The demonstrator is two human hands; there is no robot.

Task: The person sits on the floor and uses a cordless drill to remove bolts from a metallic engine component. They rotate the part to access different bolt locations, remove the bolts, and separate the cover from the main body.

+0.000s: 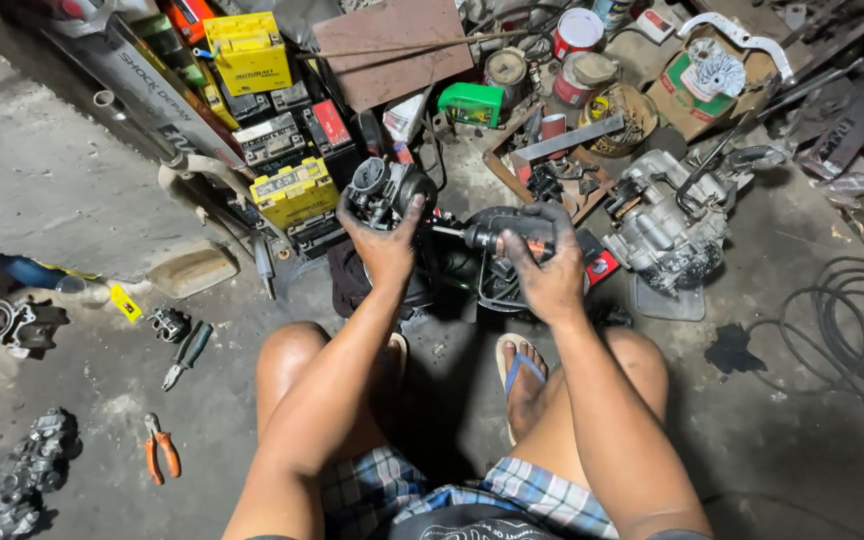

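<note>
Left hand (384,240) clenched round a carburetor (384,190), held up off the concrete floor (72,190) in front of the knees; right hand (542,270) wrapped on a screwdriver (497,236) handle, shaft pointing at the carb. Carb looks like stiff cast metal, hefty for its size, likely greasy, so take it by the body, not the small fittings. Yellow batteries (294,190) and engine block (667,225) sit nearby.

Grimy black-and-silver carburetor (384,190), held upright off the floor at eleven o'clock from centre, dark-handled screwdriver (497,234) lay level at its three o'clock, tip touching its side
</note>
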